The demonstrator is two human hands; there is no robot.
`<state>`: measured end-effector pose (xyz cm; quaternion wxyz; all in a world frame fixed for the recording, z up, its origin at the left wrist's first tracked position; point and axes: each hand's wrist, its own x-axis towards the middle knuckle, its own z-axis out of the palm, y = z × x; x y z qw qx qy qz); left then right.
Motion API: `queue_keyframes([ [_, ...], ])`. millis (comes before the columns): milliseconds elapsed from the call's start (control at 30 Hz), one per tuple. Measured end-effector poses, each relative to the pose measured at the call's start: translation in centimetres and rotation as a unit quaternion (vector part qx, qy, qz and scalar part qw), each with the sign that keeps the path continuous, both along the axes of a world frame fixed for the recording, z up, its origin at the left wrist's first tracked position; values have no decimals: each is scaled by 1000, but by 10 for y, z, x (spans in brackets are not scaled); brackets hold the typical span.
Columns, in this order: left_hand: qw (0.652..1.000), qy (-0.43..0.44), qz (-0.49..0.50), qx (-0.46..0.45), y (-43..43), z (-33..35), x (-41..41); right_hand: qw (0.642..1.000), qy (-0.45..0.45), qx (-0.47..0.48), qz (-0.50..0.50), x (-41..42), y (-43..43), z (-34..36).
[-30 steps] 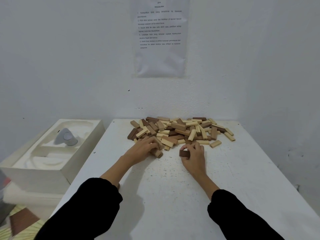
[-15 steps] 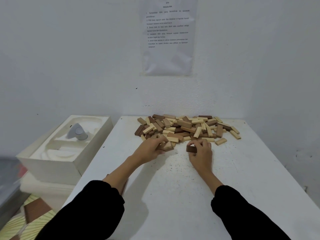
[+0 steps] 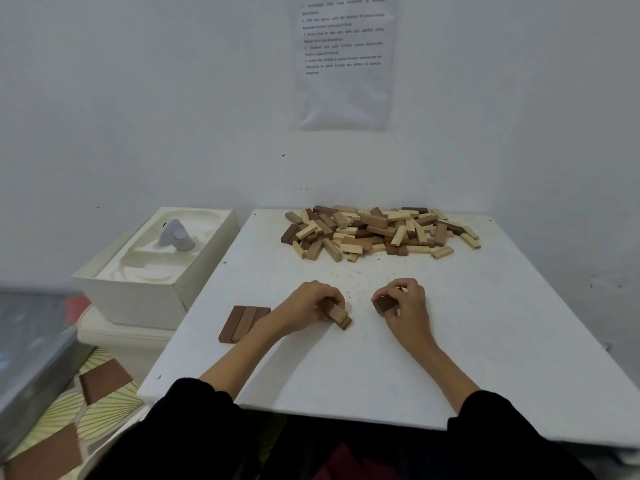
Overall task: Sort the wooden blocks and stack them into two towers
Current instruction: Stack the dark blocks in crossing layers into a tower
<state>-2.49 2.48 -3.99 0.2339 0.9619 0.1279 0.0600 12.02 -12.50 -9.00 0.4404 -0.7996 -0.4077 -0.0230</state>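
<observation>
On the white table [image 3: 485, 341] by the white wall [image 3: 138, 98], the left hand [image 3: 308, 306] grips brown blocks [image 3: 339, 315], the right hand [image 3: 405, 306] pinches a dark block [image 3: 383, 304], and the big block pile [image 3: 374, 230] sits at the far edge

The left grip [image 3: 311, 304] curls round some brown blocks [image 3: 338, 315], low on the white desk [image 3: 381, 368]. Near it, on its right, the right grip [image 3: 403, 303] pinches one dark block [image 3: 382, 304]. Just left of the left grip, three dark blocks [image 3: 244, 323] lie flat, side by side. Well past both grips sits a big pile of light and dark blocks [image 3: 377, 230].
</observation>
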Motion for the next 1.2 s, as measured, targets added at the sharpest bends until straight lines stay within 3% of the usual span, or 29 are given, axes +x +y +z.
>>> queue_keyframes([
  [167, 999, 26, -5, -21, -10, -5, -14, 998, -12, -36, 56, -14, -20, 0],
  [533, 987, -69, 88, -119, -19, -16, -8, 999, -13, -34, 34, -29, -36, -2],
  [1000, 985, -82, 97, -115, -16, -15, 8, 996, -3, -63, 61, -30, -37, 1],
  [1200, 935, -154, 180, -264, -37, -21, -3, 996, 39, -48, 72, -30, -33, 6],
])
